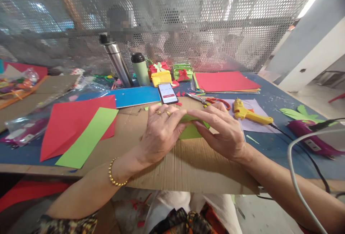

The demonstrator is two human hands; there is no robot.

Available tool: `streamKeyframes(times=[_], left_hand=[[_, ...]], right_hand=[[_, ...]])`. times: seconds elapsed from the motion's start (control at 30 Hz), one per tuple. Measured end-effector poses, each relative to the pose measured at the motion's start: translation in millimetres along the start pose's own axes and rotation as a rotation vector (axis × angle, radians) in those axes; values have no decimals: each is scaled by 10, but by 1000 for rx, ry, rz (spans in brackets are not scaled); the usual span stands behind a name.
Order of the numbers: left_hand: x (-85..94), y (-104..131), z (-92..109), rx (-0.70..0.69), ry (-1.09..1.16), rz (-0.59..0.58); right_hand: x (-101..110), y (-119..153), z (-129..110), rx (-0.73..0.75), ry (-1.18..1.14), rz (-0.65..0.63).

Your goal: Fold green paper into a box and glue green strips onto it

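Over a brown cardboard sheet (194,169), both hands grip a piece of green paper (192,132). My left hand (164,130) pinches its left side between thumb and fingers, and my right hand (222,128) pinches the right side. The paper's upper part looks folded or bent, though the fingers hide much of it. Just beyond the hands lie a phone (168,93) with a lit screen and scissors (198,98) with orange handles. To the left, a green paper strip (88,137) rests on red paper (72,122).
A yellow glue gun (250,113) lies on lilac paper at right, near a purple extension block (312,139) and a white cable (291,162). A steel flask (118,61), a green bottle (141,69), small paper boxes (161,78) and a red paper stack (226,81) stand behind.
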State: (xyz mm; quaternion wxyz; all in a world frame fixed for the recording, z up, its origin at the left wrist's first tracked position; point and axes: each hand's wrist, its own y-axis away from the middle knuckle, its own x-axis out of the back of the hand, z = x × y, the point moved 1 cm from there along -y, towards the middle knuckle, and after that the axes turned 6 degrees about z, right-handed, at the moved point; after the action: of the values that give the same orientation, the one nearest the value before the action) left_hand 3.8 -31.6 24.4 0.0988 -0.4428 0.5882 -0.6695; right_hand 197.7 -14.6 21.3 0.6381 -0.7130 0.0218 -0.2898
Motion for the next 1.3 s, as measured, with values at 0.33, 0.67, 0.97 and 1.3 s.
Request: streamKeyframes(times=[0.33, 0.67, 0.97, 1.3], left_hand=[[-12, 15, -8, 17, 25, 0], [1, -24, 15, 3, -1, 34], [-6, -9, 2, -15, -14, 62], [-13, -10, 14, -2, 27, 70]], right_hand=[[11, -2, 7, -13, -13, -20], [7, -32, -27, -6, -26, -14], [-3, -31, -52, -26, 23, -1], [-2, -18, -50, -87, 15, 31]])
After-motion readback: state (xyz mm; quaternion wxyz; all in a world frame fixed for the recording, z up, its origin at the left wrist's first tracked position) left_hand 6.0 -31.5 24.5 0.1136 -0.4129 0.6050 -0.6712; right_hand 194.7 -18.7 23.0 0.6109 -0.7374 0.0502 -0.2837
